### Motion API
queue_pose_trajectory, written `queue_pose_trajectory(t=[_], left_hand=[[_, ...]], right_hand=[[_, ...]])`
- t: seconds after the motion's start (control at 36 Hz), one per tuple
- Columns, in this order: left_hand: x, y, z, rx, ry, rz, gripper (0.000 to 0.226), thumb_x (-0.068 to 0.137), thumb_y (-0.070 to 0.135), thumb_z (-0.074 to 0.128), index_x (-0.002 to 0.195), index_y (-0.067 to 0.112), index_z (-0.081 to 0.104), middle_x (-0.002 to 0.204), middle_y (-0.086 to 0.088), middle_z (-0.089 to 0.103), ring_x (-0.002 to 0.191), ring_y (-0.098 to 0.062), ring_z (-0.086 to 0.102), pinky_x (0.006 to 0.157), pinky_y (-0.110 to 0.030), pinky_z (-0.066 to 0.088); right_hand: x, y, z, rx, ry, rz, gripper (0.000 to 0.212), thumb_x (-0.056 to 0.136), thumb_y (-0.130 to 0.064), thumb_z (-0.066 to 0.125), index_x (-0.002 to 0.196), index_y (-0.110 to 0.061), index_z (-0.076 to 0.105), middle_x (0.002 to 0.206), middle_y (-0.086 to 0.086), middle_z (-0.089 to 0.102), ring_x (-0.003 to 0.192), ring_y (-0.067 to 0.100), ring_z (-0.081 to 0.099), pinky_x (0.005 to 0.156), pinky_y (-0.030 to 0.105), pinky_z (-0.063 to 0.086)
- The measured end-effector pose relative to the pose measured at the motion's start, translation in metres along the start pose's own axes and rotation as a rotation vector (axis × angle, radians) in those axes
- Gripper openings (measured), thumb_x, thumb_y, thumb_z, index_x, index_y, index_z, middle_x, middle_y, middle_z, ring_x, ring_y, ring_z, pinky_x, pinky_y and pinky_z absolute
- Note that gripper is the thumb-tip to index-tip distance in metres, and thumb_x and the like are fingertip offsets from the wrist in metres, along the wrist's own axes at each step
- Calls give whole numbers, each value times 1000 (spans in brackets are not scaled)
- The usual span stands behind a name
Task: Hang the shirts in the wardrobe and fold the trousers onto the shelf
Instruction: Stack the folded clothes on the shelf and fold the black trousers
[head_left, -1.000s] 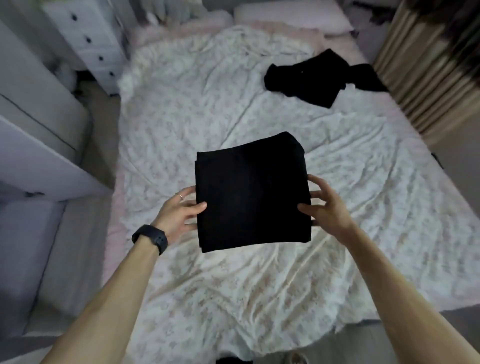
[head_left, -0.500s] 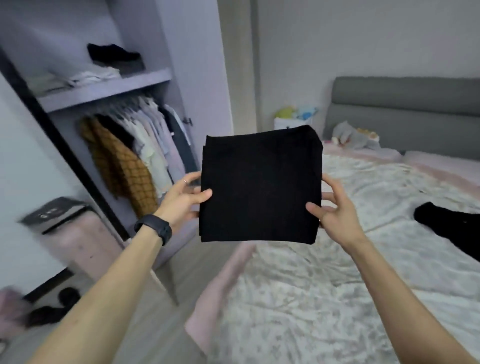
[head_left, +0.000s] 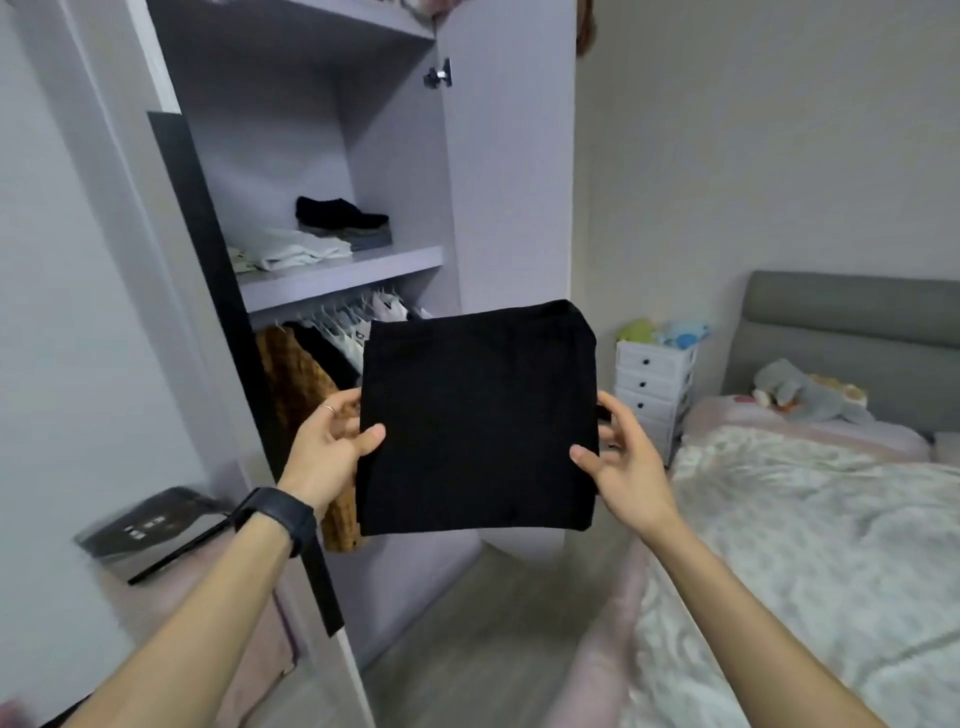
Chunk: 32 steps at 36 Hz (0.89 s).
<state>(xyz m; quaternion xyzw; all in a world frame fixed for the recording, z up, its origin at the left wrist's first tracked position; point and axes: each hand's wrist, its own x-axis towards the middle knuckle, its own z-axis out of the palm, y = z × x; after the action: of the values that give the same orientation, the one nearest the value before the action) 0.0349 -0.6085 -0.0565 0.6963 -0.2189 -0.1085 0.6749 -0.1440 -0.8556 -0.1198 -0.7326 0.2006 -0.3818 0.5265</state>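
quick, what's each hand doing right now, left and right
Left hand: closed on the left edge of the folded black trousers, thumb on top.
Right hand: closed on their right edge, thumb on top.

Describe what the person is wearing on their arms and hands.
Both forearms are bare, with no sleeves in view. The left wrist carries a black wristband, wide and smooth like a watch or fitness band. The left hand has a thin ring, pale metal, on one finger. The right hand and its wrist show no ring, band or glove.
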Motion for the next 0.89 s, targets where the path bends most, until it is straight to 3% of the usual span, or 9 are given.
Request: queue_pose_trajectory(t=[0.17, 0.28, 0.36, 0.42, 0.53, 0.61, 0.69, 0.78, 0.89], left_hand=[[81, -2, -11, 1, -17, 80, 40, 95, -3, 61, 123, 24, 54, 109, -4, 69, 90, -6, 70, 73, -21, 57], [125, 2, -11, 42, -32, 121, 39, 94, 6, 66, 112, 40, 57, 117, -11, 68, 104, -24, 68, 91, -45, 57], [152, 3, -4, 61, -8, 141, 41, 92, 12, 68, 103, 50, 59, 118, -8, 69, 106, -24, 67, 94, -48, 56], [169, 5, 2, 59, 10, 144, 37, 92, 13, 68, 108, 45, 58, 117, -7, 69, 105, -26, 68, 94, -50, 55], [200, 8, 17, 81, 58, 139, 37, 96, 11, 64, 129, 24, 54, 119, -9, 63, 106, -27, 64, 95, -44, 54], [226, 7, 23, 108, 106, 153, 41, 96, 13, 63, 134, 24, 53, 124, -4, 62, 111, -26, 61, 101, -41, 50], [255, 7, 27, 113, 137, 156, 41, 96, 11, 61, 135, 22, 52, 118, 1, 59, 107, -22, 59, 94, -29, 46], [289, 6, 32, 109, 165, 153, 41, 96, 9, 60, 135, 20, 52, 114, -4, 64, 103, -20, 59, 90, -27, 45], [350, -1, 42, 93, 199, 153, 39, 95, 6, 59, 131, 19, 54, 118, -5, 66, 105, -22, 62, 88, -28, 45]], right_hand=[[56, -10, 41, -47, 120, -4, 71, 90, -1, 70, 126, -58, 49, 99, -2, 66, 85, 13, 69, 95, 44, 55], [87, -15, 53, -22, 161, 0, 66, 91, 1, 69, 139, -40, 49, 95, -12, 63, 80, 5, 67, 93, 42, 57], [107, -20, 57, -23, 180, -5, 66, 92, 2, 66, 142, -37, 47, 102, -7, 65, 81, -2, 68, 80, 21, 57], [122, -24, 61, -32, 202, -20, 65, 93, 4, 65, 144, -32, 47, 103, -11, 63, 84, -12, 64, 78, 15, 55], [149, -25, 68, -72, 211, -33, 66, 93, 1, 66, 146, -33, 46, 109, -15, 60, 98, -9, 60, 93, 30, 55], [171, -22, 76, -94, 214, -57, 65, 94, -2, 66, 146, -36, 45, 108, -14, 59, 100, 3, 62, 85, 24, 55], [199, -15, 85, -128, 219, -92, 65, 94, -4, 67, 145, -39, 45, 114, -8, 62, 95, -7, 62, 87, 30, 57], [234, -8, 97, -127, 205, -115, 64, 95, -2, 64, 144, -39, 45, 116, -10, 60, 87, -17, 59, 77, 21, 57], [299, 9, 115, -145, 191, -156, 67, 95, -1, 63, 145, -41, 44, 114, -6, 60, 82, -10, 61, 72, 18, 56]])
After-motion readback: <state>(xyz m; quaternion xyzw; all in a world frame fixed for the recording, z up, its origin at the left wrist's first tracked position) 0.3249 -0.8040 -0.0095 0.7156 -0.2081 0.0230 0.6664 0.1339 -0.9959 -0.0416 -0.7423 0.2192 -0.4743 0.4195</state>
